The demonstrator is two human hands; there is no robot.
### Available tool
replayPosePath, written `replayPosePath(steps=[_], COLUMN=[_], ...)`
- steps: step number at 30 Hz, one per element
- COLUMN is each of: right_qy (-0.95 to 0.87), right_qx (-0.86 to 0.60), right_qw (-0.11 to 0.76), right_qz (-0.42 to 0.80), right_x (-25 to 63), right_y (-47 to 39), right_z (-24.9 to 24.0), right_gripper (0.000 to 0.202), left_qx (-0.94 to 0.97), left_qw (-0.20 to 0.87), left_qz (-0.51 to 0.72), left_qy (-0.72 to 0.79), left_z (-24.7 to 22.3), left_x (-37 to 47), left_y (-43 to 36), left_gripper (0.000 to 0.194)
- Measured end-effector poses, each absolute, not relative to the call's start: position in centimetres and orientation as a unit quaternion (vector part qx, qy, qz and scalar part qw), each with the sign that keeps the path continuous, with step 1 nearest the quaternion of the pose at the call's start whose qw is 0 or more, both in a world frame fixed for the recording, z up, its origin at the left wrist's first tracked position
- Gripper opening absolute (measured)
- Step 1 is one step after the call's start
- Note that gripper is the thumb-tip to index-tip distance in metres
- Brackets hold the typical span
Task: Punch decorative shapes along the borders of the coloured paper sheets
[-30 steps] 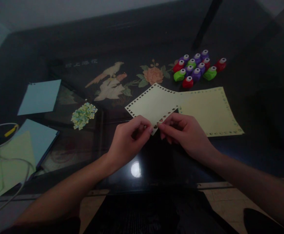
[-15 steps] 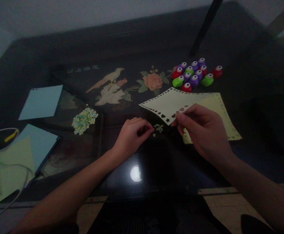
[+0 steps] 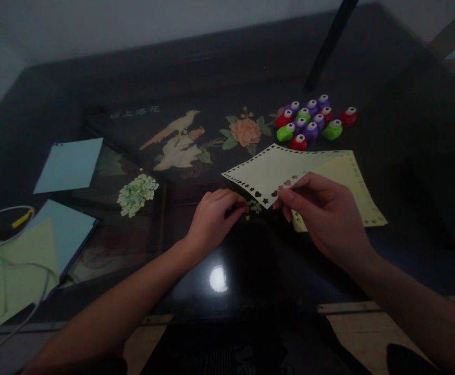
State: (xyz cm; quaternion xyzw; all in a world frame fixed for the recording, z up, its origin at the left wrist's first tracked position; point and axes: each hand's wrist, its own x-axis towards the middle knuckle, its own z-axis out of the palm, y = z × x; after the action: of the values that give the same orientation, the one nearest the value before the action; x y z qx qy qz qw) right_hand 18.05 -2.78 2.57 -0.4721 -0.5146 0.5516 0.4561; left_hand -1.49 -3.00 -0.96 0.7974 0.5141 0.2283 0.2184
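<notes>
My right hand pinches the edge of a pale sheet of paper, its border punched with hearts, stars and other shapes. The sheet is tilted, one corner pointing down towards me. Beneath its right part lies a yellow sheet of paper, also punched along its edges. My left hand rests low over the table, thumb and forefinger pressed together. Whatever is between those fingertips is too small to make out. Right beside them is a small heap of paper cutouts, partly hidden by the sheet's corner.
Several red, green and purple craft punches stand behind the sheets. A larger pile of paper cutouts lies left of my left hand. Farther left are a blue sheet, stacked blue and green paper and a white cable.
The punched sheet's near corner has dipped lower and to the left, over the small heap. My right hand has shifted slightly down. The left hand stays pinched in nearly the same place.
</notes>
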Motion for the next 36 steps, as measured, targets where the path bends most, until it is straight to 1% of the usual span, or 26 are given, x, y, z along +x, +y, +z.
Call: replayPosePath(steps=[4, 6, 8, 11, 13, 15, 17, 18, 20, 21, 22, 24, 26, 27, 30, 32, 34, 36], right_qy=[-0.513, -0.515, -0.524, -0.556, -0.595, -0.641, -0.669, -0.664, -0.623, -0.596, -0.572, -0.532, -0.501, -0.491, -0.492, -0.502, -0.507, -0.508], right_qx=[-0.480, -0.481, -0.479, -0.475, -0.467, -0.453, -0.446, -0.445, -0.437, -0.428, -0.416, -0.402, -0.415, -0.428, -0.464, -0.479, -0.484, -0.487], right_qw=[0.451, 0.453, 0.447, 0.408, 0.380, 0.354, 0.314, 0.291, 0.262, 0.262, 0.278, 0.336, 0.391, 0.403, 0.388, 0.384, 0.398, 0.414], right_qz=[0.551, 0.546, 0.544, 0.546, 0.533, 0.508, 0.506, 0.525, 0.594, 0.627, 0.650, 0.665, 0.651, 0.644, 0.626, 0.610, 0.592, 0.578], right_x=[18.1, 18.1, 18.2, 18.0, 17.8, 17.5, 17.4, 17.4, 17.6, 17.9, 18.2, 18.8, 19.3, 19.5, 19.8, 19.9, 20.1, 20.4], right_y=[-2.7, -2.7, -2.7, -2.8, -3.0, -3.2, -3.2, -3.1, -2.7, -2.4, -2.1, -1.4, -0.9, -0.6, -0.2, 0.0, 0.2, 0.3], right_z=[2.6, 2.7, 2.9, 3.1, 2.9, 2.5, 2.1, 1.9, 1.6, 1.6, 1.5, 1.5, 1.5, 1.4, 1.0, 0.9, 1.1, 1.6], right_gripper=[0.011, 0.011, 0.010, 0.010, 0.010, 0.008, 0.009, 0.011, 0.023, 0.028, 0.033, 0.037, 0.036, 0.034, 0.028, 0.027, 0.027, 0.027], left_qx=[0.782, 0.750, 0.680, 0.499, 0.382, 0.313, 0.283, 0.278, 0.286, 0.298, 0.315, 0.361, 0.403, 0.419, 0.459, 0.492, 0.525, 0.551], left_qw=[0.245, 0.293, 0.387, 0.569, 0.649, 0.678, 0.679, 0.678, 0.677, 0.672, 0.664, 0.636, 0.614, 0.609, 0.601, 0.567, 0.524, 0.490], left_qz=[0.258, 0.294, 0.351, 0.444, 0.477, 0.493, 0.506, 0.509, 0.508, 0.506, 0.503, 0.497, 0.485, 0.476, 0.447, 0.438, 0.436, 0.444], left_qy=[0.512, 0.515, 0.514, 0.479, 0.453, 0.447, 0.450, 0.451, 0.450, 0.451, 0.455, 0.467, 0.475, 0.475, 0.477, 0.494, 0.509, 0.510], left_z=[-0.6, -0.3, 0.0, 0.1, 0.1, 0.1, 0.2, 0.2, 0.4, 0.5, 0.6, 0.8, 1.0, 1.1, 1.3, 1.4, 1.6, 2.0], left_x=[-1.5, -1.5, -1.6, -1.8, -1.9, -2.0, -2.3, -2.4, -2.9, -3.2, -3.5, -4.0, -4.3, -4.5, -4.6, -4.6, -4.4, -4.0], left_y=[-3.1, -3.1, -2.9, -2.6, -2.3, -2.1, -2.0, -2.0, -1.9, -1.9, -1.8, -1.6, -1.4, -1.3, -1.2, -1.3, -1.4, -1.6], left_gripper=[0.007, 0.013, 0.022, 0.036, 0.037, 0.031, 0.029, 0.030, 0.033, 0.035, 0.037, 0.041, 0.044, 0.044, 0.041, 0.034, 0.024, 0.020])
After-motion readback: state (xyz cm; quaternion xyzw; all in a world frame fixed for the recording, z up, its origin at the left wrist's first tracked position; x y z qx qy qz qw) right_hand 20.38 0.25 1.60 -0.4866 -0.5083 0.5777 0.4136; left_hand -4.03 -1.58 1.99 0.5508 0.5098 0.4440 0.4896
